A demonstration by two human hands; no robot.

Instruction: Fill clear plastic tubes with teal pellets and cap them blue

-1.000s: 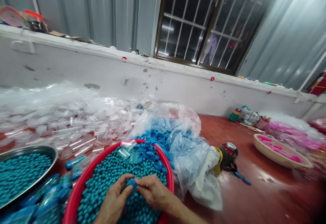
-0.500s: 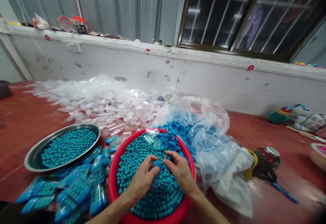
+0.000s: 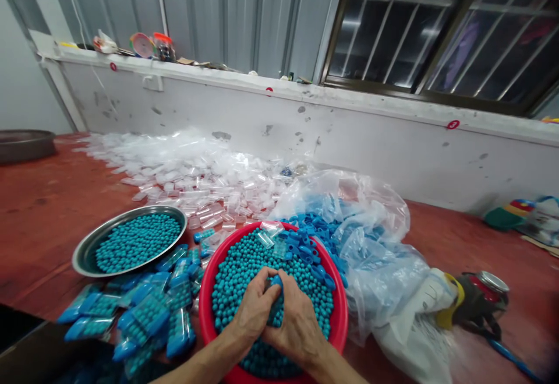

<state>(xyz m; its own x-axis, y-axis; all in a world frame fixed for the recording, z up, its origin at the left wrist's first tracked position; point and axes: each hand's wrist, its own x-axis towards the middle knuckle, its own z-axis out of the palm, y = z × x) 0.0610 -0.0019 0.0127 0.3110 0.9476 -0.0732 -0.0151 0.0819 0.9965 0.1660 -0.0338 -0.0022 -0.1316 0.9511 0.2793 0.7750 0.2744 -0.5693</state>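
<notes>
Over a red basin (image 3: 207,296) of teal beads (image 3: 236,261), my left hand (image 3: 255,305) and my right hand (image 3: 294,314) are cupped together around a blue plastic piece (image 3: 276,281) that shows between the fingers. What lies lower between the palms is partly hidden. Blue caps (image 3: 305,245) and a few clear sleeves (image 3: 273,229) rest on the beads at the basin's back. Left of the basin lie bead-filled clear cases with blue ends (image 3: 144,317). Behind them stands a metal bowl (image 3: 82,261) holding more teal beads.
Many clear plastic sleeves (image 3: 196,168) spread behind the basin. Right of it are a plastic bag (image 3: 379,267) over blue caps, a white sack (image 3: 419,326) and a red-and-black object with a metal top (image 3: 489,293). A dark tub (image 3: 26,146) stands at far left.
My hands have come together around the blue piece; before, they were apart with the piece near my left fingers. The whole view has shifted, so things appear further right.
</notes>
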